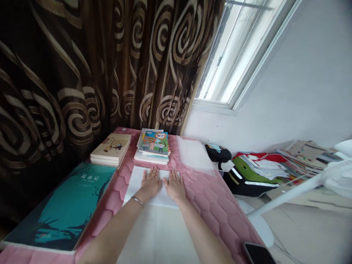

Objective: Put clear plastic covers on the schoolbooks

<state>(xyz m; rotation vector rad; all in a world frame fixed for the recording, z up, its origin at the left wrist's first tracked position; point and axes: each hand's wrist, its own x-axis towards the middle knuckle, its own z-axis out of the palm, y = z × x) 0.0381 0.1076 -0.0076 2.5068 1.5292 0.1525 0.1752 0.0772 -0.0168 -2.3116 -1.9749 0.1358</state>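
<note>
My left hand [151,184], with a silver bangle at the wrist, lies flat on a white sheet [133,183], fingers apart. Beside it my right hand [175,185] presses flat on the same sheet near its right edge, its fingers spread too. Neither hand grips anything. Between my forearms a paler sheet or cover [159,234] stretches toward me from the white one; whether the two are joined I cannot tell. Just beyond my fingertips sits a small pile of books topped by a colourful maths textbook [157,142].
A large teal book [70,205] and a stack of beige books [111,147] lie at left on the pink quilted surface [211,205]. Transparent plastic sheets [195,156] rest at back right. A phone [257,253] is at the near right edge, with a white fan [291,196] beyond.
</note>
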